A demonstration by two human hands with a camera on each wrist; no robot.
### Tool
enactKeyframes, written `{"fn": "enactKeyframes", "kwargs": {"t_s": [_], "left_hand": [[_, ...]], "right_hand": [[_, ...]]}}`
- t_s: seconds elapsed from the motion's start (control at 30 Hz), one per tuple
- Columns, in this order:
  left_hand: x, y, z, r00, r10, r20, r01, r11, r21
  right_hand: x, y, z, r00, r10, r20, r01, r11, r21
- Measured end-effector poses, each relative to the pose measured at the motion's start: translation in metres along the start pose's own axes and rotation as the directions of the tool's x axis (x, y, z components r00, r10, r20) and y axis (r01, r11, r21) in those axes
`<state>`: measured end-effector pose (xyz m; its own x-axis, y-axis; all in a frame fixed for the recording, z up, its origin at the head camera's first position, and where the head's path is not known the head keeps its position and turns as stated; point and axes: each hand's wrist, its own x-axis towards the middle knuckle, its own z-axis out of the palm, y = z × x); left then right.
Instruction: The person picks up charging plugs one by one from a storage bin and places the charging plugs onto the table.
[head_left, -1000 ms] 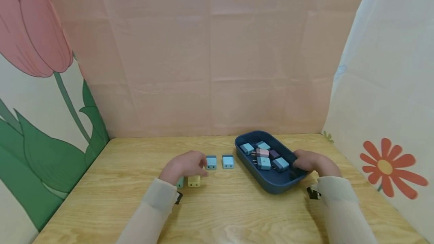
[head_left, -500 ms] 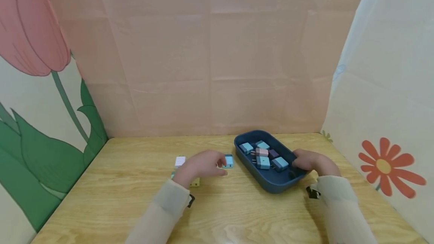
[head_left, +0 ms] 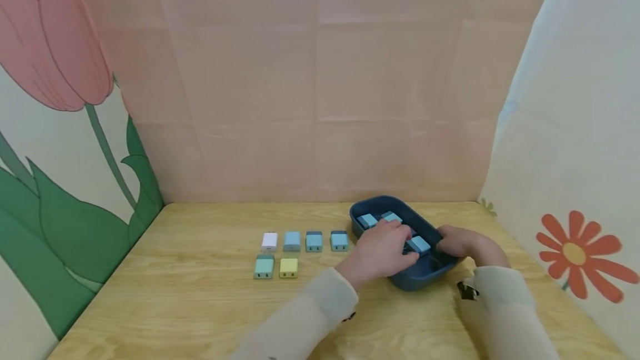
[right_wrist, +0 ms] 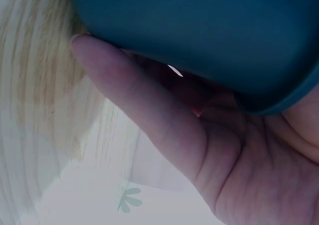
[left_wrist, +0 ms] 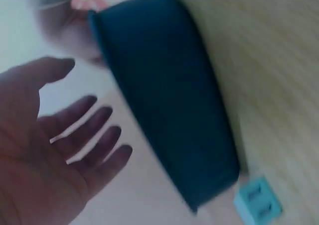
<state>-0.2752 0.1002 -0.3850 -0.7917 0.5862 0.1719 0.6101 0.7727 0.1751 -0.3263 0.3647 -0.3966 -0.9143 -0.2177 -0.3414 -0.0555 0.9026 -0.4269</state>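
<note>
My left hand (head_left: 381, 251) is over a dark blue tray (head_left: 417, 282), its fingers spread and bent above the chargers inside. In the left wrist view the same hand (left_wrist: 55, 150) shows nothing between thumb and fingers, beside the tray's outer wall (left_wrist: 164, 85). My right hand (head_left: 462, 244) grips the tray's right rim; the right wrist view shows its thumb (right_wrist: 144, 110) along the outer wall. Light blue USB wall chargers (head_left: 419, 245) lie in the tray, some hidden behind my left hand.
Left of the tray, chargers stand in two rows: a pale lilac one (head_left: 269, 241) and several light blue ones (head_left: 314, 241) behind, a teal one (head_left: 264, 267) and a yellow one (head_left: 288, 267) in front. A pinkish backdrop (head_left: 315, 99) closes off the table's far edge.
My left hand has moved right, from over the rows of chargers to above the tray, uncovering both rows. The right hand has kept its grip on the tray.
</note>
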Motion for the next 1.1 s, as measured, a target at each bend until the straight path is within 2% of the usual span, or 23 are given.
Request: {"fn": "enactKeyframes", "kwargs": {"t_s": [0.1, 0.23, 0.37, 0.47, 0.67, 0.77, 0.93, 1.1], "left_hand": [[0.013, 0.015, 0.013, 0.999, -0.042, -0.006, 0.042, 0.999, 0.017], [0.025, 0.028, 0.028, 0.991, -0.135, 0.004, 0.135, 0.991, 0.017], [0.03, 0.031, 0.039, 0.977, -0.213, 0.009, 0.213, 0.977, 0.029], [0.032, 0.032, 0.045, 0.968, -0.248, 0.025, 0.247, 0.969, 0.022], [0.037, 0.035, 0.047, 0.933, -0.354, 0.057, 0.351, 0.935, 0.053], [0.039, 0.038, 0.047, 0.922, -0.381, 0.068, 0.374, 0.922, 0.095], [0.041, 0.042, 0.05, 0.908, -0.416, 0.052, 0.405, 0.902, 0.149], [0.044, 0.044, 0.055, 0.905, -0.423, 0.036, 0.404, 0.884, 0.234]], "right_hand": [[-0.001, 0.002, 0.0, 1.0, -0.011, -0.006, 0.011, 1.0, -0.017], [-0.002, 0.004, -0.001, 1.0, -0.012, 0.0, 0.012, 1.0, -0.012], [-0.001, 0.003, 0.0, 1.0, -0.025, -0.005, 0.025, 1.0, 0.004], [-0.001, 0.003, 0.0, 1.0, -0.023, -0.009, 0.023, 1.0, 0.004], [0.002, 0.001, -0.001, 1.0, 0.011, -0.001, -0.011, 1.0, 0.015], [0.003, 0.002, -0.001, 1.0, 0.017, 0.006, -0.017, 1.0, 0.011], [0.004, 0.002, -0.001, 1.0, 0.007, 0.009, -0.007, 1.0, -0.008], [0.005, 0.003, 0.0, 1.0, -0.004, 0.005, 0.005, 1.0, -0.027]]}}
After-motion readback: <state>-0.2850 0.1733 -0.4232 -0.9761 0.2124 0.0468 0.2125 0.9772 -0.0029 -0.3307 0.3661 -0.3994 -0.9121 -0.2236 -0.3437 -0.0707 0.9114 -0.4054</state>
